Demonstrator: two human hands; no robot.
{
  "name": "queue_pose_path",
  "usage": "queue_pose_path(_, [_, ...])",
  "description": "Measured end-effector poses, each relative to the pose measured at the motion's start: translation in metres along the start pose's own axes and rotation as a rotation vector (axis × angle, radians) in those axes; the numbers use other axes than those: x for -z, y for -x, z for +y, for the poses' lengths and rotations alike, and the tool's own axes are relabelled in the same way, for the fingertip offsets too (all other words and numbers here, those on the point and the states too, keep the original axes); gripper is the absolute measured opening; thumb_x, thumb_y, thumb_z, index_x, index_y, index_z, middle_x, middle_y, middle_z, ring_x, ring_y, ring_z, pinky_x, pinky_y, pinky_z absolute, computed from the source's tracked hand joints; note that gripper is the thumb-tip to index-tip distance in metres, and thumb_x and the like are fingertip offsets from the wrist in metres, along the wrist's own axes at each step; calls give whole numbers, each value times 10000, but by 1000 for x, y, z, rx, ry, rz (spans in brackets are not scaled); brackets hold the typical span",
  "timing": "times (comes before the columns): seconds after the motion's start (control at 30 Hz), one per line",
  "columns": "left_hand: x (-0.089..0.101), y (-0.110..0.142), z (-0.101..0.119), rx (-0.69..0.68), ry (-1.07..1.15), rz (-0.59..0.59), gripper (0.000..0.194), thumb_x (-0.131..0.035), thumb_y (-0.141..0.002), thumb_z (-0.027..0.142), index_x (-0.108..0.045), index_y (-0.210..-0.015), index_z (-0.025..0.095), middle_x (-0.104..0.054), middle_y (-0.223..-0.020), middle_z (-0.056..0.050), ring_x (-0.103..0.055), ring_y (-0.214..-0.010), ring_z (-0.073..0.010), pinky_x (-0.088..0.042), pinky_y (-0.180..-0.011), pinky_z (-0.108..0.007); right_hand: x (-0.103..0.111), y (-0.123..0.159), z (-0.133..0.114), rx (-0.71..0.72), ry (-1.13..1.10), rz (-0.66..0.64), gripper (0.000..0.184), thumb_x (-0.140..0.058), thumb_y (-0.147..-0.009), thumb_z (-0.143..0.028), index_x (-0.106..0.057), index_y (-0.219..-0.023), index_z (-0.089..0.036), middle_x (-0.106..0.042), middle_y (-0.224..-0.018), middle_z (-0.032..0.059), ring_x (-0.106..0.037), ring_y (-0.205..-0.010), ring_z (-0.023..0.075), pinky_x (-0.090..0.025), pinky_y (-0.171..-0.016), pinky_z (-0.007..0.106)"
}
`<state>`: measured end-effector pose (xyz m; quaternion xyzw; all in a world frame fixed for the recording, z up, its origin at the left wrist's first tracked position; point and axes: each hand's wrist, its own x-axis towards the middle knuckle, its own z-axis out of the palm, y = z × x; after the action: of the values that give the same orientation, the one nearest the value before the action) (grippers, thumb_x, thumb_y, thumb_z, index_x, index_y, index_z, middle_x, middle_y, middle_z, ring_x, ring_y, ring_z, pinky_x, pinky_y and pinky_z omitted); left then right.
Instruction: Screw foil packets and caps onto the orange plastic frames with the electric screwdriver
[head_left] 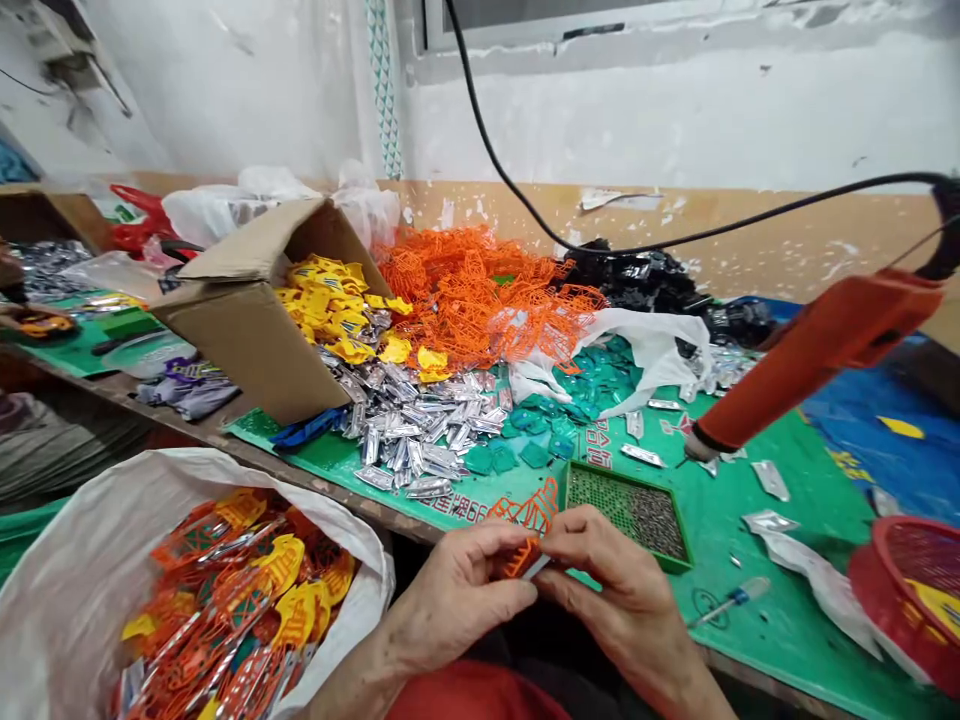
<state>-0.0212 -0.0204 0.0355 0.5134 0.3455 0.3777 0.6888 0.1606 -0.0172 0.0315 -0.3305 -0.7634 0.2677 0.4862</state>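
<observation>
Head view shows us pinching a small orange plastic lattice piece (pixel 521 558) and silver strip (pixel 537 568) firmly between the fingertips of our left hand (pixel 454 600) and right hand (pixel 611 590), held close together above the green worktop (pixel 724 520).

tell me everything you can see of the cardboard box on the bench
The brown cardboard box lies tipped on its side on the bench, its open mouth turned up and to the right. It looks plain and unprinted. Yellow plastic pieces spill from its mouth, silver pieces press against its lower right side, and its low corner sits near a green mat. White plastic bags bunch behind it.
</observation>
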Motion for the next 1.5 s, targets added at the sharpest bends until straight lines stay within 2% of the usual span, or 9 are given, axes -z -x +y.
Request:
queue_pose_path(0.13, [1,-3,-2,-120,-254,52,353,-587,-671,12,-718,-963,161,-650,-934,-40,-591,-908,-184,-461,-834,-297,-3,4,6,61,72,50,253,-654,-822,-89,-675,-1030,-232,-580,-808,23,-598,-740,122,-518,-621,209])
queue_pose_path(0.33, [-4,-5,-7,-478,-618,39,375,-554,-739,-37,-688,-1010,186,-689,-924,-46,-632,-855,-155,-498,-800,-269,-9,25,13,136,138,135,493,-606,-807,15,-604,-1199,-285,-564,-920,33,-631,-794,114,-557,-654,202])
queue_pose_path(0.47, [-8,-6,-12,-691,-726,65,358,-523,-784,-39,-633,-1054,168,-704,-933,-74,-643,-837,-159,-528,-788,-295,-15,42,15,-15,49,228,436,-600,-837,-67,-618,-1169,-349,-607,-877,28,-659,-755,151,-585,-616,254])
queue_pose_path(0.63, [-10,-5,-15,-782,-745,47,354,-501,-778,-77,-601,-1045,132,-701,-895,-101,-635,-812,-157,-544,-757,-301,-19,58,17,-181,-84,242,340,-619,-848,-164,-635,-1111,-379,-652,-887,48,-682,-799,206,-610,-652,336])
queue_pose_path(0.87, [-7,-6,-18,-776,-733,51,377,-483,-764,-88,-592,-1038,147,-704,-890,-100,-642,-814,-163,-552,-749,-303,-16,64,21,-410,-324,188,163,-598,-877,-194,-622,-952,-337,-641,-764,22,-675,-673,178,-602,-566,288])
queue_pose_path(1.07, [-4,-6,-18,-739,-780,59,337,-480,-781,-64,-596,-1016,149,-705,-882,-85,-642,-801,-154,-544,-763,-291,-23,68,23,-329,-210,256,184,-621,-866,-216,-644,-1005,-334,-650,-851,42,-689,-741,187,-621,-637,303])
queue_pose_path(1.27, [-5,-7,-20,-690,-796,67,303,-462,-793,-36,-625,-987,131,-701,-888,-91,-631,-803,-169,-542,-752,-305,-30,63,16,-224,21,331,350,-631,-851,-165,-645,-1147,-352,-659,-908,43,-678,-762,175,-612,-654,273])
queue_pose_path(1.4, [-8,-7,-18,-620,-697,82,292,-509,-804,-16,-659,-979,162,-713,-899,-60,-648,-806,-151,-542,-735,-250,-20,55,8,-181,47,240,389,-621,-839,-108,-659,-1129,-365,-657,-985,47,-676,-879,185,-604,-731,279])
queue_pose_path(1.5, [-9,-6,-13,-550,-649,50,284,-558,-795,-10,-675,-981,171,-714,-903,-44,-656,-815,-139,-535,-743,-226,-17,51,7,-237,-51,177,351,-528,-892,-95,-630,-1104,-355,-668,-906,36,-679,-820,167,-603,-692,265])
